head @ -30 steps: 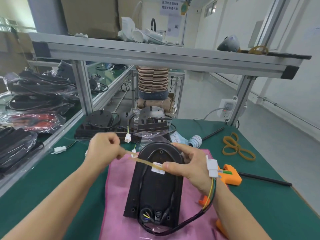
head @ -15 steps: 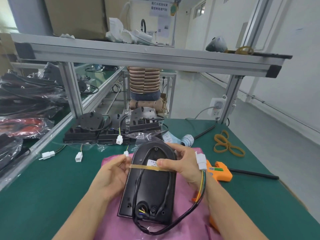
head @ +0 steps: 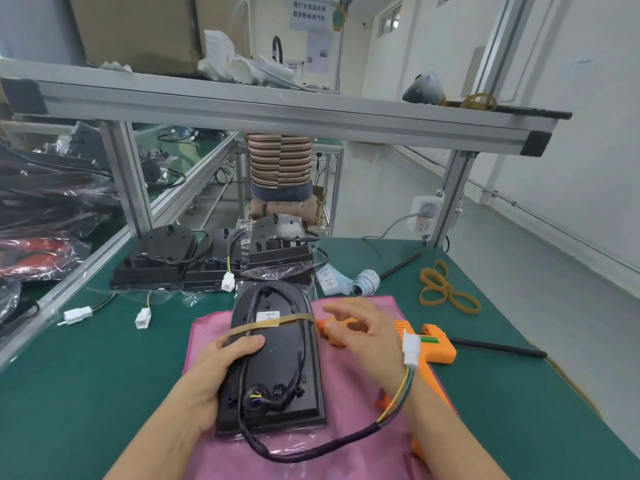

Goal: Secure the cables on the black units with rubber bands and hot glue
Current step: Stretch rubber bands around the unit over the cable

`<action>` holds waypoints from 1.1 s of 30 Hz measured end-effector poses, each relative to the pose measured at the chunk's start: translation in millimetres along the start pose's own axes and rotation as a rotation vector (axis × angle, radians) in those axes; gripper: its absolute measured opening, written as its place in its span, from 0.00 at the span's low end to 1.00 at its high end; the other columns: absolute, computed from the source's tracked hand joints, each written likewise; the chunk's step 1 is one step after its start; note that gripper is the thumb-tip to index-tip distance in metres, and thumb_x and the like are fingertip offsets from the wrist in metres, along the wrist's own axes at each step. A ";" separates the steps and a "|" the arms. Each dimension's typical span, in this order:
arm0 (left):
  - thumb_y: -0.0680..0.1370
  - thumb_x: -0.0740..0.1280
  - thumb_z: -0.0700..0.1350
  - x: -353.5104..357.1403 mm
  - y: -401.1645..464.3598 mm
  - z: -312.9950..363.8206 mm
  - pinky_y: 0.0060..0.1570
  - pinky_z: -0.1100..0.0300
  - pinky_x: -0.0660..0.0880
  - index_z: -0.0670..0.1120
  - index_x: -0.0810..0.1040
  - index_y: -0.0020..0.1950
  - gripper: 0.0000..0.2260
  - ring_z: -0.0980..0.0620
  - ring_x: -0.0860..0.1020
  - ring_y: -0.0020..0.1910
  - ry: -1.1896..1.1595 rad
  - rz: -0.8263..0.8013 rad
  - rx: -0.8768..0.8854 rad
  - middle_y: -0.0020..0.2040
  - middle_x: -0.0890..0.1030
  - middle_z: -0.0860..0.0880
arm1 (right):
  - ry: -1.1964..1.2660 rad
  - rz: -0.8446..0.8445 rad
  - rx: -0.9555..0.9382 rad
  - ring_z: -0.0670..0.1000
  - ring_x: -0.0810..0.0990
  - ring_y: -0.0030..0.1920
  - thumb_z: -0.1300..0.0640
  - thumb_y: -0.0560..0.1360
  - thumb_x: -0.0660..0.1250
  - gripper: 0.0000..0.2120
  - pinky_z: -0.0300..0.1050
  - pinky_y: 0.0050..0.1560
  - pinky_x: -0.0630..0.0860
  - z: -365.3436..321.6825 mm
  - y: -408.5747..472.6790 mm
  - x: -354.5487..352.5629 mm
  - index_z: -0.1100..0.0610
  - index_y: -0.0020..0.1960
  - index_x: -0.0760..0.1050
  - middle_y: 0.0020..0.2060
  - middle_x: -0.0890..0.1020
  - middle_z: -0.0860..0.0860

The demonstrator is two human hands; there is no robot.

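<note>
A black unit (head: 277, 362) lies on a pink cloth (head: 346, 427) in front of me. A tan rubber band (head: 270, 323) is wrapped across its upper part, over the looped black cable (head: 294, 452). My left hand (head: 221, 362) grips the unit's left edge, thumb on top. My right hand (head: 363, 330) hovers right of the unit with fingers apart, above the orange hot glue gun (head: 426, 344). The cable's white connector (head: 410, 348) rests across my right wrist.
Several more black units (head: 207, 258) with loose white connectors sit at the back of the green table (head: 86, 375). Spare rubber bands (head: 446, 292) lie at right, near a label roll (head: 367, 282). An aluminium shelf frame (head: 277, 112) spans overhead. A person sits beyond.
The rubber band, stretched between both hands before, now sits around the unit. My right hand has let go and moved right over the glue gun; my left hand now holds the unit's edge.
</note>
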State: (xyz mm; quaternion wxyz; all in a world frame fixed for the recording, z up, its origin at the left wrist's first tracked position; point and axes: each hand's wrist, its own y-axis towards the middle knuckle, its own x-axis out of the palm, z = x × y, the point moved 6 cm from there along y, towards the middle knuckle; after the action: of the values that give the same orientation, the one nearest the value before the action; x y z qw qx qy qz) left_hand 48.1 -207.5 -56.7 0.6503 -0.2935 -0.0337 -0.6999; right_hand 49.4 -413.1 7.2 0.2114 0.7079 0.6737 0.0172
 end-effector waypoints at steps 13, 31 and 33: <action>0.64 0.71 0.35 7.9 -0.8 -0.3 0.33 0.50 0.82 0.34 0.78 0.58 0.22 0.40 0.84 0.36 0.036 -0.014 -0.040 0.48 0.83 0.32 | -0.417 -0.370 -0.213 0.40 0.69 0.35 0.67 0.75 0.67 0.03 0.33 0.39 0.66 -16.9 13.6 11.9 0.64 0.42 0.77 0.37 0.74 0.50; 0.73 0.70 0.38 6.8 13.8 -0.3 0.29 0.51 0.81 0.42 0.81 0.55 0.11 0.42 0.83 0.33 0.104 0.126 -0.144 0.44 0.85 0.37 | -0.858 -0.450 0.418 0.48 0.76 0.38 0.62 0.74 0.64 0.05 0.40 0.38 0.73 38.0 20.9 -83.8 0.56 0.41 0.78 0.37 0.78 0.49; 0.73 0.71 0.38 6.6 13.0 -0.6 0.26 0.51 0.80 0.42 0.81 0.51 0.08 0.43 0.83 0.30 0.093 0.158 -0.139 0.40 0.85 0.38 | -0.886 -0.058 0.379 0.53 0.79 0.51 0.62 0.78 0.59 0.10 0.47 0.52 0.75 26.0 29.8 -105.4 0.59 0.51 0.79 0.49 0.80 0.52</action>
State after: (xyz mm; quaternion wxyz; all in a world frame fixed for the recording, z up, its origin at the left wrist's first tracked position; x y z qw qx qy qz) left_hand 60.0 -215.5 -58.5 0.6823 -0.3066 0.0683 -0.6601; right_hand 76.0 -521.6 20.6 0.3459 0.6539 0.5297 -0.4149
